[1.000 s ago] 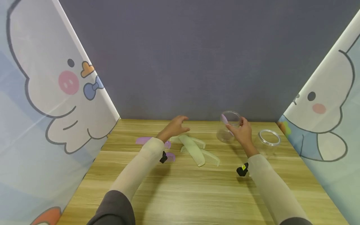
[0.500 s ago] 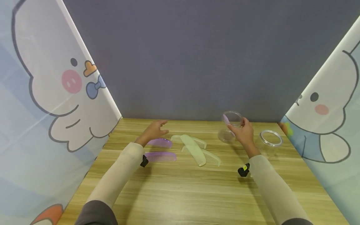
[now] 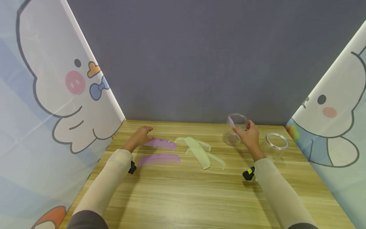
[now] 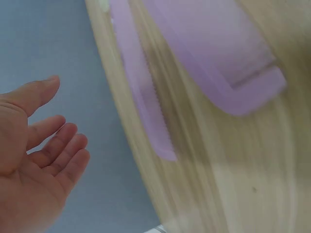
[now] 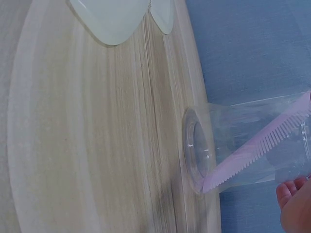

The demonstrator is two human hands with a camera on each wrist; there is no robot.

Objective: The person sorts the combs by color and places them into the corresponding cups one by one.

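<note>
Near the spread left hand (image 3: 139, 136) lie purple combs (image 3: 161, 144), and the right hand (image 3: 248, 136) grips a jar (image 3: 230, 133), likely to steady it.

This looks to me like a screened-off booth. A plain grey panel (image 3: 183, 63) backs the wood-grain bench (image 3: 177, 194), and pale sheets (image 3: 45, 95) printed with cartoon characters wall both sides.

Soft light leaves pale glare on the counter (image 3: 177, 203), below the left hand (image 3: 139, 137) and right hand (image 3: 249, 136); faint shadows lie under both. Left-wrist combs (image 4: 214, 39) blur beside the hand; right-wrist wood bows.
</note>
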